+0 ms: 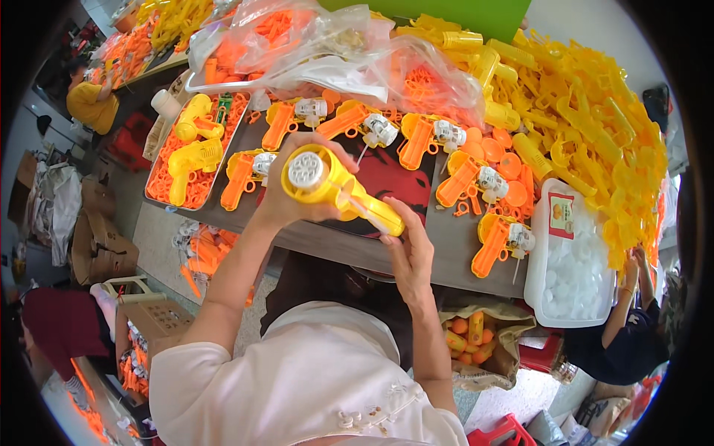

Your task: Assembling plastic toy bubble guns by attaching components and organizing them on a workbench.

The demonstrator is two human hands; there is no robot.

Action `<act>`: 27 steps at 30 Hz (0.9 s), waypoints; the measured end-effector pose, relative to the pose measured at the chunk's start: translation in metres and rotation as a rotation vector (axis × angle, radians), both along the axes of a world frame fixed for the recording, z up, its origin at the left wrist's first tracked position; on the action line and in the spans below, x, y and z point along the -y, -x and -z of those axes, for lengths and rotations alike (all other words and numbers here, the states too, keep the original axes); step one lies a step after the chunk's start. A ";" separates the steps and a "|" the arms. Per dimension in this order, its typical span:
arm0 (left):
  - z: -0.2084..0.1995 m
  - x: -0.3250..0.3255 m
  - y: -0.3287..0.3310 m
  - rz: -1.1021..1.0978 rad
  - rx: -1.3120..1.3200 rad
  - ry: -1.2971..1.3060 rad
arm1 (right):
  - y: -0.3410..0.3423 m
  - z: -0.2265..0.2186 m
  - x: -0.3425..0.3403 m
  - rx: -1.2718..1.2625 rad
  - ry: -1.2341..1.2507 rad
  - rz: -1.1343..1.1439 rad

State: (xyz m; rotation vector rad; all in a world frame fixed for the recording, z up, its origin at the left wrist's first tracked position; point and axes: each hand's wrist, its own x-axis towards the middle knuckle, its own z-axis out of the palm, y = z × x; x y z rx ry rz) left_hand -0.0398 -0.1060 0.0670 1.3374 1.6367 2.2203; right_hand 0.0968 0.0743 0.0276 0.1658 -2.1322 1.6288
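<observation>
A yellow toy bubble gun [336, 195] is held between my hands above the table's near edge, its round white nozzle with several holes tilted toward me. My left hand [274, 197] wraps round its body behind the nozzle. The fingers of my right hand [412, 249] grip the lower end of its handle. Beyond and beside my hands lie several half-built toy guns, among them an orange-handled one [419, 143] and another [491, 245] farther right. They have orange handles, yellow shells and whitish motor units, some with wires sticking out.
A tray holds small orange parts [160, 177] and yellow guns [195, 160]. Clear plastic bags [335, 56] lie at the back, beside a tall heap of yellow shells [580, 104]. Right of me stand a white bin [537, 256], a sack [506, 349] below and a co-worker's hands [632, 271].
</observation>
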 end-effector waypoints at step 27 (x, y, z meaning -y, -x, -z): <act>0.009 0.037 -0.004 -0.180 0.401 0.376 | 0.016 0.011 0.008 0.296 -0.005 -0.124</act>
